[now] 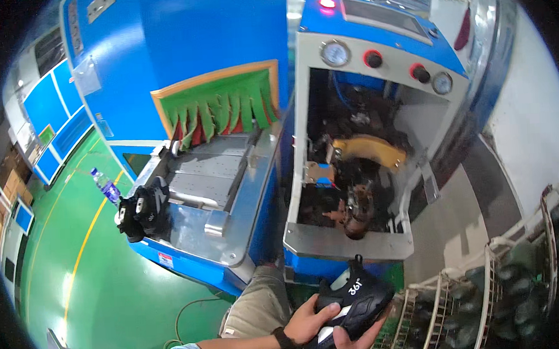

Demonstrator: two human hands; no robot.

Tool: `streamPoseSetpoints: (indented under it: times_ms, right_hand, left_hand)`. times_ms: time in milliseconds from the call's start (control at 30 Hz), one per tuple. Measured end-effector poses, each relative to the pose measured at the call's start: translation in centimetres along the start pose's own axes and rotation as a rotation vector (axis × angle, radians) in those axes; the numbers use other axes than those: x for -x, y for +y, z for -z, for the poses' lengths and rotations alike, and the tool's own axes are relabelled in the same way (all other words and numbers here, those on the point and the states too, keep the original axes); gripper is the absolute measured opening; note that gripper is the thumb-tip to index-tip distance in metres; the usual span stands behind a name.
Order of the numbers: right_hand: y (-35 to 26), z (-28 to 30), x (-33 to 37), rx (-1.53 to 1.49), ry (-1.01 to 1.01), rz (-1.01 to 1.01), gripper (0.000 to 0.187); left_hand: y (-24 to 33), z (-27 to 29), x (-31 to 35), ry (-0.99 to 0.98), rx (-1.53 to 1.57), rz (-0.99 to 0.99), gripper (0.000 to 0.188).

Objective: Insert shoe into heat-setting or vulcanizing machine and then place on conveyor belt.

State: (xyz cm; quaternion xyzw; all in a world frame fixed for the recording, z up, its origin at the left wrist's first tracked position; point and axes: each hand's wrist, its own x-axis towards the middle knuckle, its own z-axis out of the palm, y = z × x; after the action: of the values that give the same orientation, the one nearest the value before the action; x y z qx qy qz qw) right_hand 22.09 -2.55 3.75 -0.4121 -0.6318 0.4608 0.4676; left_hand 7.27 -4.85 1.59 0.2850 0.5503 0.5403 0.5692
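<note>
A black sneaker (365,304) with white markings is held low in front of me, its heel loop pointing up. My left hand (314,321), with a dark band at the wrist, grips it from the left, thumb on the upper. My right hand (363,339) wraps the lower right side, its thumb over the front; some fingers are hidden behind the shoe. Just beyond stands a machine with an open front (350,250), holding a dark metal form (357,211) and a curved yellow pad (370,151).
Left of the machine, a conveyor (204,185) leads under a green strip curtain (225,104) in a blue housing. Black shoes (143,210) stand on its corner, near a plastic bottle (106,185). A wire rack (438,302) with dark shoe-shaped pieces is at right. A hose (179,319) crosses the green floor.
</note>
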Motion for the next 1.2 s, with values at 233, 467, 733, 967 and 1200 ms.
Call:
streamPoseSetpoints:
  times_ms: [233,467,733,967,1200]
  right_hand:
    - [2.6,1.7,-0.3,0.394,0.122,0.418,0.112]
    - [-0.1,0.3,-0.8,0.493,-0.088,0.367,0.102]
    - [1.9,-1.1,0.0,0.591,-0.141,0.371,0.101]
    - [2.8,0.3,-1.4,-1.348,-0.445,-0.678,0.093]
    - [-1.4,0.9,-7.1,-0.615,-0.077,-0.143,0.098]
  left_hand:
    - [0.1,3.0,-0.6,-0.111,-0.723,-0.336,0.047]
    - [1.6,2.9,1.6,0.009,-1.118,-0.423,0.034]
    - [0.7,5.8,0.7,-0.166,-0.362,-0.022,0.027]
    - [4.9,4.5,1.8,-0.329,-0.040,-0.475,0.022]
    - [5.7,4.7,2.4,-0.316,0.837,-0.090,0.026]
